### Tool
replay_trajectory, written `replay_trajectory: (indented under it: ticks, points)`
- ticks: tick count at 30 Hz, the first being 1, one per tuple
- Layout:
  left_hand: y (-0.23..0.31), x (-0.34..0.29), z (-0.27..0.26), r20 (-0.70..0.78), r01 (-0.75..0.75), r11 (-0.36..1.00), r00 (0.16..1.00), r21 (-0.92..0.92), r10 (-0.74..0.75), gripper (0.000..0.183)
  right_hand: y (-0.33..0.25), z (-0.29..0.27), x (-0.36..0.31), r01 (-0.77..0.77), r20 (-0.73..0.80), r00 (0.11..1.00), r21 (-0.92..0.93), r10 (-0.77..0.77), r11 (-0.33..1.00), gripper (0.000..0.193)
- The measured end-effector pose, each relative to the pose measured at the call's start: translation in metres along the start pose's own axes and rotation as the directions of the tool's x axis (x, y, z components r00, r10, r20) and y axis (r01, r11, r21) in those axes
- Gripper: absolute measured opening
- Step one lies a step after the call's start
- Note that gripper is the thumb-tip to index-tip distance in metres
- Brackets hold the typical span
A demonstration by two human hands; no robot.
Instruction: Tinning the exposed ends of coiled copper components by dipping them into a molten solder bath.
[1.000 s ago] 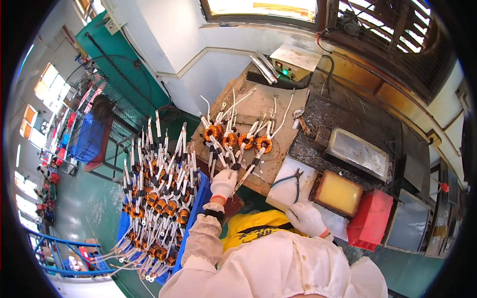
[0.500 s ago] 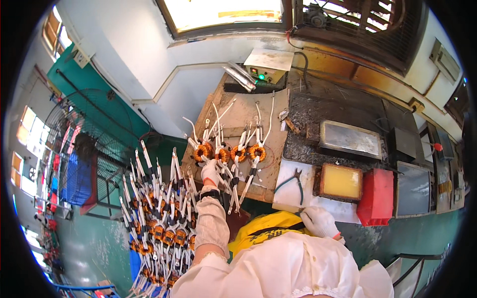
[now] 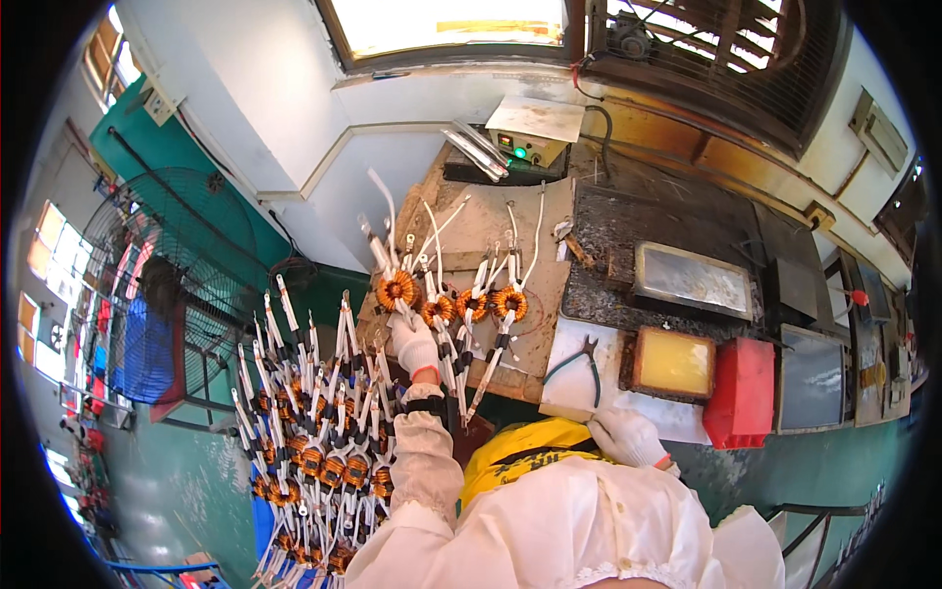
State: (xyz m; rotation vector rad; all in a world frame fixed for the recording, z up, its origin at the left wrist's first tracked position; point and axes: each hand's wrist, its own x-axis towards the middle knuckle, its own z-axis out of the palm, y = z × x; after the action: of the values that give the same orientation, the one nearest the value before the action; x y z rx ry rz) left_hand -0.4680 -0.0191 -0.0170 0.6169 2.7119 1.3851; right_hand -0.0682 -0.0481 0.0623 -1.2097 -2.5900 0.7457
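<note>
My gloved left hand [image 3: 413,344] has its fingers closed on the lower leads of a copper-wound ring coil [image 3: 396,291], at the left edge of the workbench. White sleeved leads stick up from this coil, and their tips are blurred. Just to its right, more ring coils [image 3: 472,305] stand in a row on the board, their leads pointing up and down. My right hand [image 3: 628,437], also gloved, rests at the bench's front edge with curled fingers. What is under those fingers is hidden. Near it, pliers [image 3: 590,368] with dark green handles lie on white paper.
Many similar coils [image 3: 334,469] are piled at lower left. Right of the board are a metal-topped tray [image 3: 692,280], a yellow-filled tray [image 3: 673,362] and a red bin [image 3: 741,393]. A control box [image 3: 530,147] with a green light stands behind. A caged fan [image 3: 162,285] is far left.
The leftmost coil, in my left hand, has shifted slightly up and left, away from its neighbours, with its leads swinging. My right hand stays about where it was.
</note>
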Motion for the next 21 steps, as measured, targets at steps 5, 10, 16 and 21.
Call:
replay_trajectory:
  ticks: [5,10,16,21]
  points:
    - [0.046,-0.02,-0.037,-0.064,-0.246,0.957,0.969,-0.152,0.239,0.027,-0.012,-0.009,0.026,0.158,0.017,0.987,-0.022,-0.158,0.987,0.019]
    - [0.072,-0.041,-0.071,0.063,-0.452,0.834,0.867,-0.318,0.494,0.021,-0.034,-0.039,0.051,0.276,-0.359,0.884,-0.119,-0.3,0.954,0.015]
    - [0.126,-0.092,-0.12,0.801,0.185,0.801,0.343,-0.57,0.491,0.012,-0.073,-0.102,0.063,0.391,-0.552,0.545,-0.5,-0.632,0.773,0.041]
    - [0.137,-0.119,-0.102,0.72,-0.098,0.713,-0.086,-0.694,0.689,0.024,-0.092,-0.115,0.049,0.439,-0.262,0.592,-0.689,-0.763,0.577,0.036]
